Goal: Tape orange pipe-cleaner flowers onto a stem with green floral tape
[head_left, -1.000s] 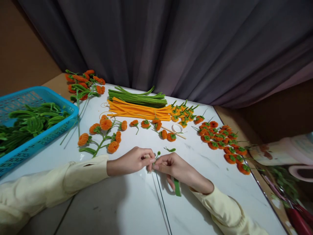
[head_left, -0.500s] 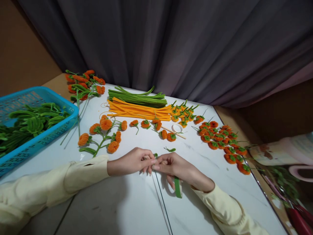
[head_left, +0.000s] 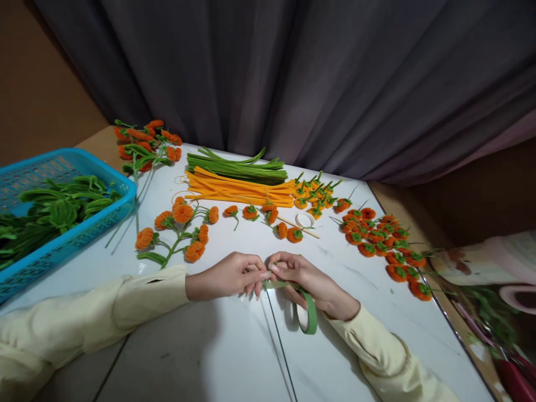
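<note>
Green strip (head_left: 281,285) now spans tape roll (head_left: 311,319) to wire (head_left: 281,340); end likely anchored. Left hand (head_left: 228,276) fingers pinching wire top; right hand (head_left: 307,282) fingers pressed together, holding tape roll.

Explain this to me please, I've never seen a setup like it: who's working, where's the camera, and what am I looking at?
There's no machine here: a person works with a bare left hand and right hand. One camera, worn on the head, looks forward and down.

On the white table lie fuzzy green strips, orange strips and orange flowers. A blue basket of green leaves sits to the left.

The hands meet around the top of a thin dark stem. A roll of green tape hangs at the right hand, its strip reaching the stem. The fingers partly hide the pinched spot.
</note>
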`<action>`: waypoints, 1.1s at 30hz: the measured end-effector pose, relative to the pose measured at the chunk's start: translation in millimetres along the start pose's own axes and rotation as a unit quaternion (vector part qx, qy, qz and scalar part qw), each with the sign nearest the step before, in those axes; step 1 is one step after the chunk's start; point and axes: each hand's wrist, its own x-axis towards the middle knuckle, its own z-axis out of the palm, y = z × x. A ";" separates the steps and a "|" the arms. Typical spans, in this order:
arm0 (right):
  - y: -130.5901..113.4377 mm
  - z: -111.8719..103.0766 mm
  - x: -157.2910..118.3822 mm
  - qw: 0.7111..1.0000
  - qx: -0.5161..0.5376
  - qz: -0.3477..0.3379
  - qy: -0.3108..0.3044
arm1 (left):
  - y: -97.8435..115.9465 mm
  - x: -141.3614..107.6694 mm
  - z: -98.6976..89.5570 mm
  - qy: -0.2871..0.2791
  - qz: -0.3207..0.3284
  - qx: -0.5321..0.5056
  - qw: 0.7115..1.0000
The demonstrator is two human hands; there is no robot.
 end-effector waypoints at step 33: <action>0.3 0.5 -0.2 0.996 -0.087 -0.001 0.018 | -0.3 2.0 -12.7 -0.072 -0.026 -0.007 0.997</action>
